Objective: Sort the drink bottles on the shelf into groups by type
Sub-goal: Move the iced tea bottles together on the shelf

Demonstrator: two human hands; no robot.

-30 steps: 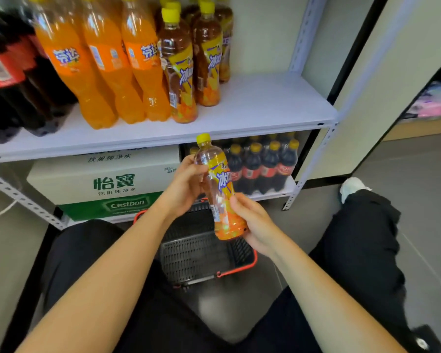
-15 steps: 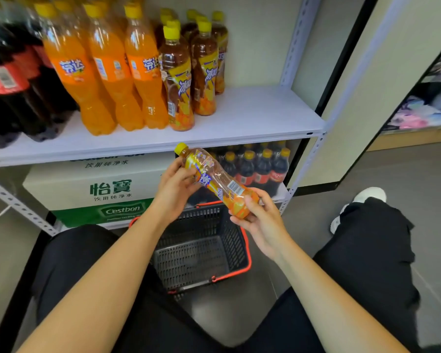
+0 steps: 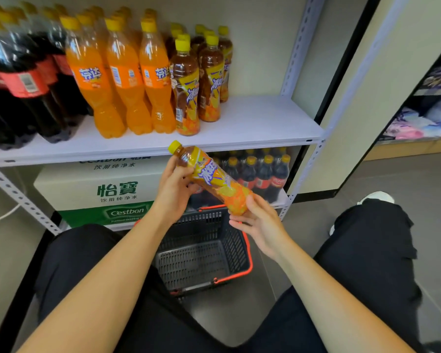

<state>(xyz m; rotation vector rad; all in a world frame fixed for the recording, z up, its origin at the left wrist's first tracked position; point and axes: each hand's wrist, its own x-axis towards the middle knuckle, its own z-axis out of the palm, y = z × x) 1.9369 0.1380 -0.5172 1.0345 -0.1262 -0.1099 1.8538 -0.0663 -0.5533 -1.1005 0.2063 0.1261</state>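
Iced tea bottle [image 3: 214, 179] has tipped from upright, cap toward the shelf [image 3: 252, 123], left hand [image 3: 173, 192] gripping its neck, right hand [image 3: 262, 222] cupping its base: likely shelving next.

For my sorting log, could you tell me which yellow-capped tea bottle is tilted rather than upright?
The tea bottle in the left hand and right hand; the others stand upright on the shelf.
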